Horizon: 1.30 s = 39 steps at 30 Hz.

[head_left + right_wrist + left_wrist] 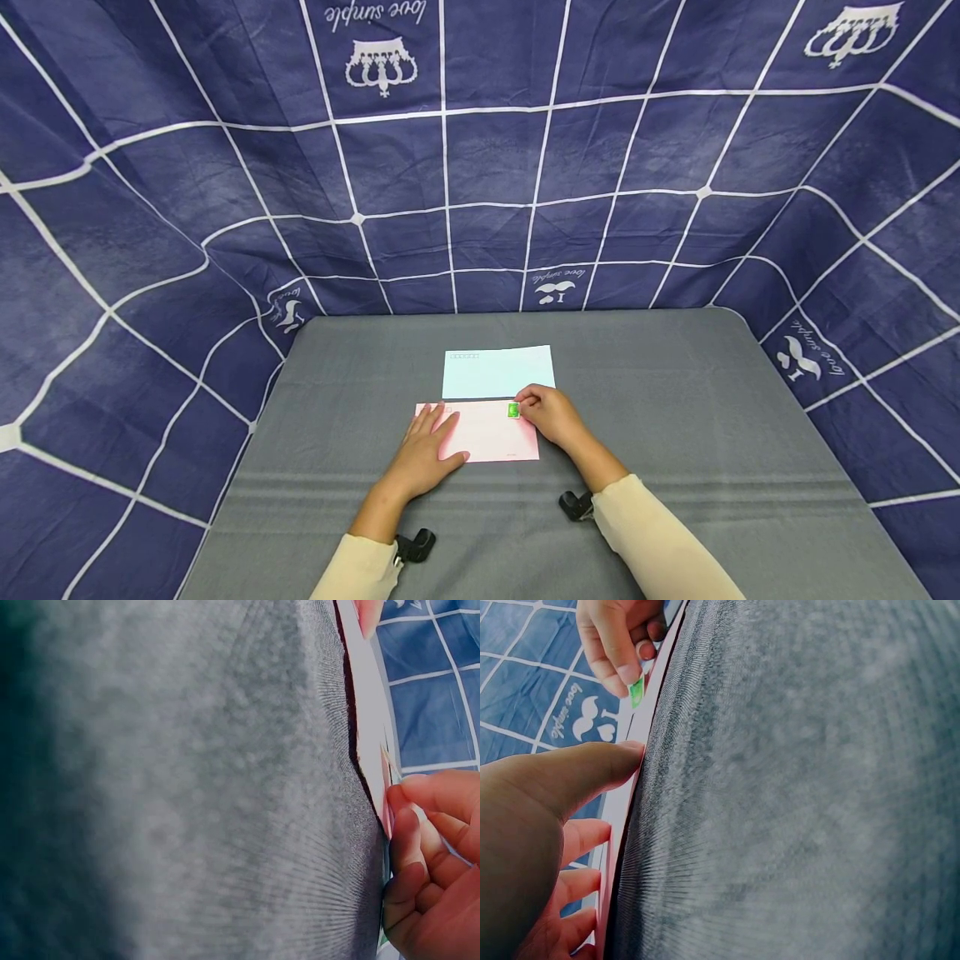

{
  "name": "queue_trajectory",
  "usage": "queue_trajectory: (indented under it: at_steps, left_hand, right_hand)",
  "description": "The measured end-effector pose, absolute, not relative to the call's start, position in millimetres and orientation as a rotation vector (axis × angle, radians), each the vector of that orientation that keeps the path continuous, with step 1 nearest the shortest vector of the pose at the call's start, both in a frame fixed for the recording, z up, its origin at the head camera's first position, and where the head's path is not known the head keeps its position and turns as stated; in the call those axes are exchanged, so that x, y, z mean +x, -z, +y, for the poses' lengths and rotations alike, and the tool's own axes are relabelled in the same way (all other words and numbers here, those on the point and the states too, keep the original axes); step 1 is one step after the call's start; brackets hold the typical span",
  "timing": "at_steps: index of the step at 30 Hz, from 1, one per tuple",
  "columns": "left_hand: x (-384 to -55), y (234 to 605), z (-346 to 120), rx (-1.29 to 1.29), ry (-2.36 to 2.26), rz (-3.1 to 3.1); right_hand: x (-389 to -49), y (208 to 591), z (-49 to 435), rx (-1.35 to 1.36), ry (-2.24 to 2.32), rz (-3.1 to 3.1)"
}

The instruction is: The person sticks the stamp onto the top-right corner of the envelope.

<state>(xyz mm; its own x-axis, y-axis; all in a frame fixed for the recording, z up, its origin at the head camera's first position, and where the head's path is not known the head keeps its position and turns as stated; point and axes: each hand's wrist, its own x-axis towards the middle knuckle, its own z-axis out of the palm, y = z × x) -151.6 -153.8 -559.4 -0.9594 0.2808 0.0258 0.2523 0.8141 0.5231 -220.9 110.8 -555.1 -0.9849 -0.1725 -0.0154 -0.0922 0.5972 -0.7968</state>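
A pink envelope (487, 433) lies flat on the grey cloth. My left hand (425, 450) rests on its left part with the fingers spread and the thumb near the lower edge. At the envelope's upper right corner, my right hand (550, 414) pinches a small green stamp (513, 410) between thumb and index finger. The left wrist view shows the stamp (636, 693) tilted up from the paper below the right fingertips. Whether its lower edge touches the envelope I cannot tell.
A light blue envelope (495, 372) with a row of small printed boxes lies just behind the pink one. Grey cloth (360, 367) covers the table. Dark blue curtains (487, 158) with white lines stand around the back and sides.
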Motion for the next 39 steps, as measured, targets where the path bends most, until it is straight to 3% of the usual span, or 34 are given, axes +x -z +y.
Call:
queue_trajectory:
  at_steps: [39]
  left_hand:
    - [-152.7, 561.4, -155.1, 0.433, -0.836, 2.938]
  right_hand:
    - [-220.2, 550.7, 106.7, -0.406, 1.067, 2.809]
